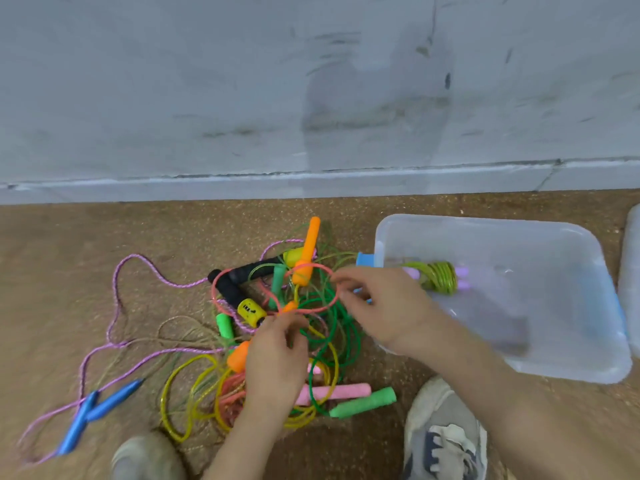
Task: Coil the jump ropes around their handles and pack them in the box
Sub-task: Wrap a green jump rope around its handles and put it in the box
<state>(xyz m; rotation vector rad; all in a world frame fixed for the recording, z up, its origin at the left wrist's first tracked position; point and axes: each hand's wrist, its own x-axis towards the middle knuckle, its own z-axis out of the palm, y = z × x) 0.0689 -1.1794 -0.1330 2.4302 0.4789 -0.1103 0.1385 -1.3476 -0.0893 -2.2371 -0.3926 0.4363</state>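
A tangle of jump ropes lies on the brown floor: orange handles (pixel 306 254), green handles (pixel 363 403), a pink handle (pixel 341 391), black handles (pixel 230 289) and blue handles (pixel 100 407) on a purple cord. My left hand (pixel 277 355) pinches a salmon-pink rope (pixel 221 306) where its loops cross. My right hand (pixel 384 306) pinches the same rope's loop at the right. A clear plastic box (pixel 568 355) sits to the right. Inside it lies one coiled rope (pixel 441 277) with lilac handles and yellow-green cord.
A grey wall (pixel 311 98) with a low ledge runs behind the pile. My two shoes (pixel 445 434) stand at the bottom edge. Another clear plastic piece (pixel 632 282) shows at the far right. A blue latch (pixel 365 259) sticks out from the box's left rim.
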